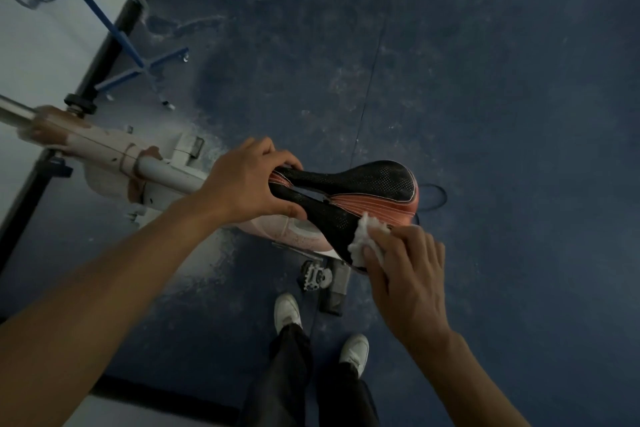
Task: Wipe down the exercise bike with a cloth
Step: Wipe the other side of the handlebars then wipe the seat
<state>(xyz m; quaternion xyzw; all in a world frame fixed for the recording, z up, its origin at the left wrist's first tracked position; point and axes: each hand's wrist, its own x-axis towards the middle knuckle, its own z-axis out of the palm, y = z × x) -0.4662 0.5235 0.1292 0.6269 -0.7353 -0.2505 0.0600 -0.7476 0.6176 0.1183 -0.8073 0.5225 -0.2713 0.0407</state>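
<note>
My right hand [405,274], at the lower right of centre, has its grip closed on a crumpled white cloth [367,239], fingers curled over it and pressing it against the near rear edge of the black perforated bike saddle with orange-red striped panels [360,191]. My left hand [242,180], just left of centre, has its grip wrapped round the narrow nose of that saddle, thumb below and fingers over the top. The saddle lies across the middle of the frame, its wide end to the right. Under it sits the pale pink and white body of the exercise bike [298,232], with a grey metal pedal [315,279] below centre. A worn cream frame tube [104,149] runs off toward the left edge. My white shoes [287,312] and dark trousers [298,374] stand on the scuffed dark blue floor [485,80] at the bottom. A blue metal stand on castors [138,59] is in the upper left.
</note>
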